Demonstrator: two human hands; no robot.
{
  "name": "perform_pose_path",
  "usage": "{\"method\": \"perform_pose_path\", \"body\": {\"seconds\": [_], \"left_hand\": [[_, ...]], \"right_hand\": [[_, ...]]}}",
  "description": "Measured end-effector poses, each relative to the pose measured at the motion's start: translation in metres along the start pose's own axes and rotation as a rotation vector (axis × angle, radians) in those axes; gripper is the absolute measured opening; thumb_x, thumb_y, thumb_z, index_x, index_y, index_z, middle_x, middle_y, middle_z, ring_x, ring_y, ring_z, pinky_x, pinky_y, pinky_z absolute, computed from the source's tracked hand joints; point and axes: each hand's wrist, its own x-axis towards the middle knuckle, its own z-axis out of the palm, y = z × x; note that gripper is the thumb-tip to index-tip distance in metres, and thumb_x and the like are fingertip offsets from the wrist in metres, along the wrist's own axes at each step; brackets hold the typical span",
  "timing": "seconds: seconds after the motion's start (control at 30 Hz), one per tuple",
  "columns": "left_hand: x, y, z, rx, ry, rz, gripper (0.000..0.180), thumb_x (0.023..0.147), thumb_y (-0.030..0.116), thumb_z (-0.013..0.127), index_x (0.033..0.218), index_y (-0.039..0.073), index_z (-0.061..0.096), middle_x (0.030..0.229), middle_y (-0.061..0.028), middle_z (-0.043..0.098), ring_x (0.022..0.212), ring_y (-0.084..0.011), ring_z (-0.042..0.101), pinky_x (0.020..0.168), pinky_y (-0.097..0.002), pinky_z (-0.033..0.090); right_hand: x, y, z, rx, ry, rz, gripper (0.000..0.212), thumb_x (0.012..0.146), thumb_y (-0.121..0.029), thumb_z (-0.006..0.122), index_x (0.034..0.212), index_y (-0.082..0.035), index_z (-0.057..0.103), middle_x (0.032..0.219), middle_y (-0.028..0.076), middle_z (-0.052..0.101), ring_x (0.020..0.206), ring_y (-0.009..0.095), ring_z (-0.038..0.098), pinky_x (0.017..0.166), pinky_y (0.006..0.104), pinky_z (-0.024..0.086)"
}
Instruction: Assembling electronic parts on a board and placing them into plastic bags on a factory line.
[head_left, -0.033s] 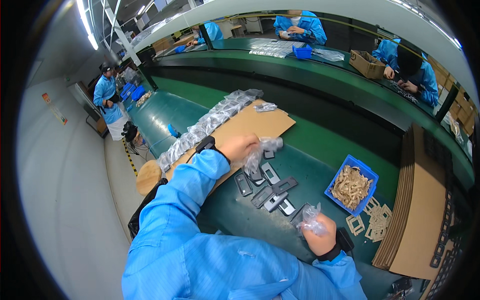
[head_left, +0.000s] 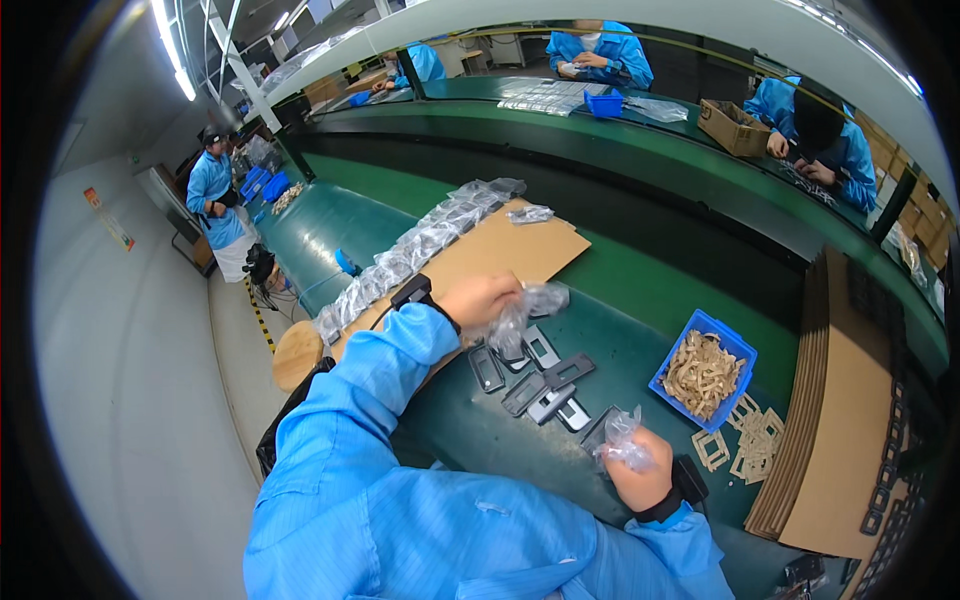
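green workbench [head_left: 450, 440], pale wall [head_left: 130, 370] to the left, both hands [head_left: 483, 300] [head_left: 642, 472] tight around clear plastic bags [head_left: 511, 326] [head_left: 624, 443]

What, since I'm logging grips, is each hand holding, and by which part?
The left hand pinches a clear plastic bag by a crumpled part; the right hand holds another clear bag, bunched up, exact part unclear.

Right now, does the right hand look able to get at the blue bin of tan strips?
Probably yes: only bare green tabletop seems to lie between the right hand and the open-topped blue bin. The crumpled clear plastic in its fingers might hinder a grasp.
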Motion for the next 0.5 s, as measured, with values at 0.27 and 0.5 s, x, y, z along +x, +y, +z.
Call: {"method": "perform_pose_path", "body": {"seconds": [0.27,0.5], "left_hand": [[0.028,0.038,-0.016,-0.126,-0.099,0.191,0.008,0.090,0.008,0.063,0.098,0.005,0.063,0.089,-0.0123,0.062,0.088,-0.0330,0.062,0.079,-0.0401,0.051],[0.091,-0.054,0.004,-0.032,0.233,-0.087,0.011,0.094,0.011,0.059,0.101,0.002,0.061,0.118,-0.0186,0.059,0.101,-0.0394,0.060,0.085,-0.0434,0.049]], "right_hand": [[0.001,-0.004,0.000,0.074,0.030,0.006,0.014,0.081,0.002,0.068,0.094,0.001,0.067,0.083,0.004,0.066,0.076,0.010,0.059,0.069,0.0268,0.049],[0.000,0.001,0.001,0.047,0.039,0.004,0.017,0.078,0.000,0.070,0.095,-0.001,0.069,0.085,0.009,0.068,0.075,0.015,0.065,0.066,0.0287,0.051]]}}
